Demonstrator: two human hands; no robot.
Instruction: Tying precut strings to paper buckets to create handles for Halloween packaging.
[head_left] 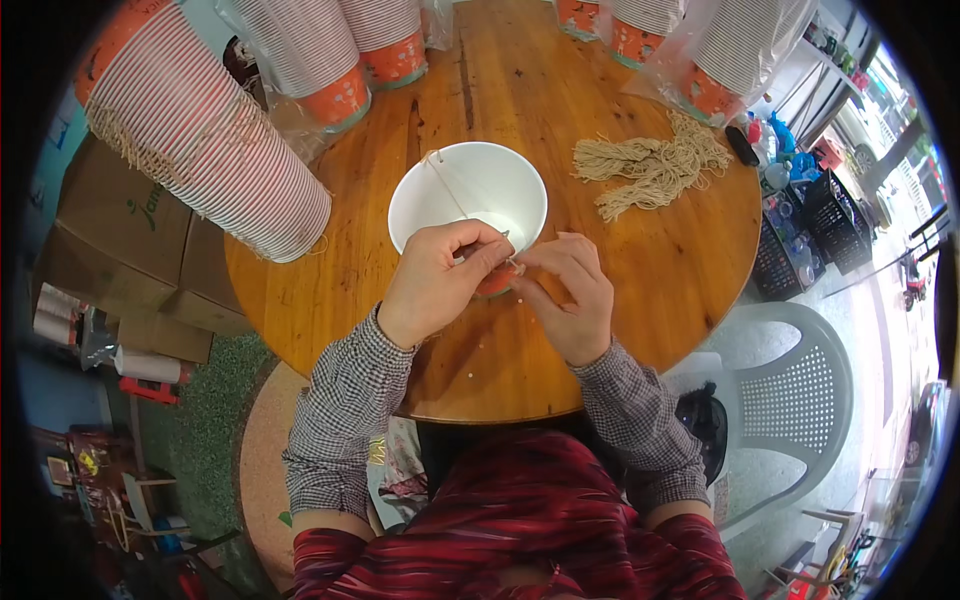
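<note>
A white-lined paper bucket (415,195) with an orange outside stands on the table in front of me, its mouth tilted toward me. A thin beige string (447,186) is fixed at the bucket's far rim and runs across the mouth to my hands. At the near rim my left hand (440,278) is closed, with thumb and forefinger pinching the string. My right hand (572,298) is closed too, its thumb and fingertips pinching a short bit of string just right of the left fingertips. The fingers cover the near rim.
A bundle of beige strings (650,165) lies at the right on the round wooden table (620,280). A tall stack of paper buckets (215,150) leans at the left, with strings hanging on it. Bagged stacks (320,75) stand behind. A grey plastic chair (795,400) is at the right.
</note>
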